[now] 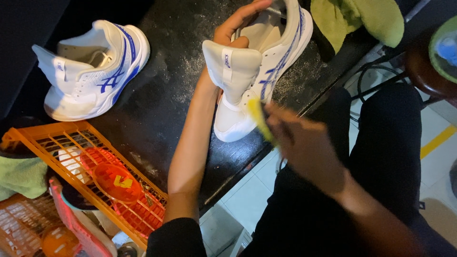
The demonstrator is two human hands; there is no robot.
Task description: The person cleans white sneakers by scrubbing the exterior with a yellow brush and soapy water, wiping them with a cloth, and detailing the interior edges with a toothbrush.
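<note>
head view showed a white sneaker with blue stripes (259, 62) standing on the wet black tabletop (162, 100), heel toward the person. the left hand (235, 28) was tucked into the shoe's opening, fingers curled over the collar and clamped on it, propping the shoe upright. the right hand (304, 143) was closed around a small yellow brush (259, 119), blurred with motion, its tip touching the white side panel near the heel. the hands were apart, one inside the shoe and one outside it.

to do this scrubbing well, i judged that the left hand needed to brace from inside right behind the spot being brushed, so the panel did not cave. short strokes along the seams would suit the stitched blue stripes, and the shoe should be turned by the inner hand rather than the brush reaching around. the table looked slick, so the sole could slide if pressed sideways.

the second white and blue sneaker (90, 69) lay well apart at the left. an orange plastic basket (71, 143) sat near the table's front edge, and a green cloth (362, 19) lay at the top right.
</note>
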